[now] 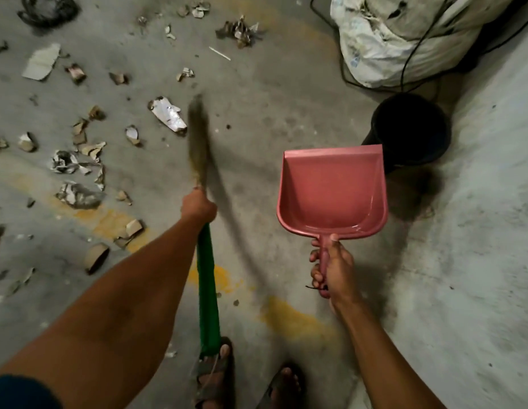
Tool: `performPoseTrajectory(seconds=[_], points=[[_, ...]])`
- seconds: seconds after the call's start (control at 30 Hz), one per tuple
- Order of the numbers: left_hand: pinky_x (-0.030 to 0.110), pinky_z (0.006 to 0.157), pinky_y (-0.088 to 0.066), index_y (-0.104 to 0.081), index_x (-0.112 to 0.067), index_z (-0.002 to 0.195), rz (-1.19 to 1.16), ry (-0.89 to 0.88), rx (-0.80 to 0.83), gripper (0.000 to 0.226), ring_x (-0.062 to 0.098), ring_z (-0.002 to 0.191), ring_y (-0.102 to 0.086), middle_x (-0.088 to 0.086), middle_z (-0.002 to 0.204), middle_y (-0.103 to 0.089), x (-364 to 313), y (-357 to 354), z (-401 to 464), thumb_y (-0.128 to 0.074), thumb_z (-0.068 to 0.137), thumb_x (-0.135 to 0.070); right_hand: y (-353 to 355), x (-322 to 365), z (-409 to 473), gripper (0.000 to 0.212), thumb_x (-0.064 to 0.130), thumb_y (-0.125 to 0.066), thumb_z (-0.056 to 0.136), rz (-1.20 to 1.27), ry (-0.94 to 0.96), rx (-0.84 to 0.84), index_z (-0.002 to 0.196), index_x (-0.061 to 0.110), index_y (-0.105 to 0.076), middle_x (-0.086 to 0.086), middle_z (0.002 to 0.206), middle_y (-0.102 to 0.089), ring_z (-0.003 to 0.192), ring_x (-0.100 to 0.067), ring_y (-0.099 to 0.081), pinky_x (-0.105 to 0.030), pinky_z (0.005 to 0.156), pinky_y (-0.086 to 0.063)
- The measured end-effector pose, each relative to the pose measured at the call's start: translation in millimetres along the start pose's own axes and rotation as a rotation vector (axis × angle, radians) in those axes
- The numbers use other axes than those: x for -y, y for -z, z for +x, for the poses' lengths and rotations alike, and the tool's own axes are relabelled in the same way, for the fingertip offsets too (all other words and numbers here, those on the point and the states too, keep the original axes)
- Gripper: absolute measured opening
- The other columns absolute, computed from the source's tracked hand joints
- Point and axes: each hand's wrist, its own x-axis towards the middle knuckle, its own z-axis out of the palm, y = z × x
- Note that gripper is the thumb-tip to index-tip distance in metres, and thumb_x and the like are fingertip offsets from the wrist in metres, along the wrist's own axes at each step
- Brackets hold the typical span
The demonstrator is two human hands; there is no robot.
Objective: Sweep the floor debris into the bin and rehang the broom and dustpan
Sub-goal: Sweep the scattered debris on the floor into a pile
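My left hand (197, 205) grips a broom (208, 290) where its green handle meets the brown bristles, which point forward and are blurred by motion. My right hand (330, 268) holds the handle of a pink dustpan (330, 193), held level above the floor with nothing in its pan. A black bin (410, 128) stands just beyond the dustpan's far right corner. Torn paper and cardboard scraps (79, 160) lie scattered over the concrete floor to the left of the broom, with more debris (240, 31) further ahead.
A large white sack (383, 39) with black cables draped over it sits at the back right, behind the bin. A cardboard tube (96, 258) lies near my left forearm. My sandalled feet (215, 376) are at the bottom. A pale wall rises on the right.
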Motion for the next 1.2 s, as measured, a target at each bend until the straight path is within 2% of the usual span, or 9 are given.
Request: performPoseTrajectory(seconds=[0.13,0.23,0.33,0.43,0.7,0.83,0.93,1.07,1.2], points=[[0.048,0.094,-0.056,-0.052,-0.003,0.135,-0.069,0.108,-0.077,0.045,0.044,0.114,-0.061,0.024,0.127,-0.061,41,47,-12,-0.061,0.092,-0.008,-23,16,-11,0.05,0.052,-0.039,0.11,-0.032,-0.005,0.039,0.11,0.009,-0.065,-0.001,0.077,-0.058,0.041,-0.01,-0.037,-0.016,0.043,-0.025],[0.049,0.097,-0.053,-0.045,-0.01,0.146,-0.108,0.005,-0.134,0.056,0.045,0.119,-0.06,0.022,0.139,-0.058,54,57,-38,-0.057,0.092,-0.006,-39,31,-23,0.051,0.051,-0.039,0.11,-0.058,-0.021,0.031,0.113,0.007,-0.064,-0.002,0.078,-0.058,0.04,-0.01,-0.037,-0.015,0.041,-0.026],[0.047,0.111,-0.048,-0.031,-0.014,0.161,-0.166,-0.1,-0.119,0.071,0.04,0.135,-0.053,0.014,0.162,-0.042,47,56,-68,-0.055,0.095,-0.01,-52,53,-37,0.051,0.053,-0.04,0.11,-0.066,-0.036,0.021,0.113,0.008,-0.065,-0.001,0.078,-0.059,0.04,-0.01,-0.038,-0.015,0.043,-0.026],[0.042,0.119,-0.04,-0.023,-0.015,0.166,-0.209,-0.175,-0.094,0.078,0.032,0.146,-0.044,0.007,0.17,-0.029,16,61,-103,-0.057,0.096,-0.014,-64,88,-55,0.05,0.052,-0.039,0.11,-0.059,-0.042,-0.002,0.111,0.009,-0.065,0.0,0.075,-0.059,0.04,-0.01,-0.037,-0.016,0.044,-0.025],[0.031,0.123,-0.03,-0.024,-0.013,0.166,-0.14,-0.491,0.118,0.086,0.028,0.152,-0.036,0.009,0.169,-0.031,-102,96,-145,-0.062,0.089,-0.019,-68,179,-80,0.051,0.047,-0.038,0.112,0.02,0.0,-0.063,0.11,0.005,-0.066,-0.003,0.072,-0.058,0.04,-0.011,-0.038,-0.018,0.038,-0.03],[0.031,0.111,-0.041,-0.029,-0.019,0.164,-0.08,-0.628,0.222,0.085,0.033,0.139,-0.05,0.013,0.161,-0.045,-161,111,-133,-0.062,0.086,-0.01,-62,213,-55,0.051,0.05,-0.037,0.111,0.039,-0.005,-0.079,0.111,0.006,-0.064,-0.001,0.071,-0.057,0.04,-0.011,-0.037,-0.016,0.039,-0.027],[0.032,0.102,-0.046,-0.038,-0.018,0.16,-0.03,-0.641,0.279,0.077,0.035,0.13,-0.058,0.015,0.15,-0.056,-202,104,-103,-0.061,0.087,-0.007,-58,234,-15,0.05,0.05,-0.037,0.111,0.054,-0.004,-0.065,0.115,0.008,-0.064,0.002,0.07,-0.058,0.04,-0.009,-0.038,-0.015,0.039,-0.027],[0.035,0.101,-0.047,-0.045,-0.014,0.155,0.004,-0.594,0.304,0.069,0.037,0.127,-0.059,0.019,0.144,-0.06,-248,80,-49,-0.059,0.088,-0.004,-55,252,49,0.049,0.05,-0.037,0.111,0.028,0.009,-0.05,0.112,0.01,-0.065,-0.001,0.074,-0.059,0.04,-0.009,-0.039,-0.016,0.038,-0.028],[0.036,0.102,-0.049,-0.044,-0.021,0.156,-0.011,-0.506,0.29,0.067,0.036,0.128,-0.059,0.016,0.146,-0.059,-278,53,16,-0.056,0.093,-0.003,-51,259,115,0.048,0.049,-0.038,0.111,-0.002,0.024,-0.028,0.108,0.011,-0.066,-0.003,0.075,-0.059,0.041,-0.01,-0.038,-0.017,0.038,-0.029]])
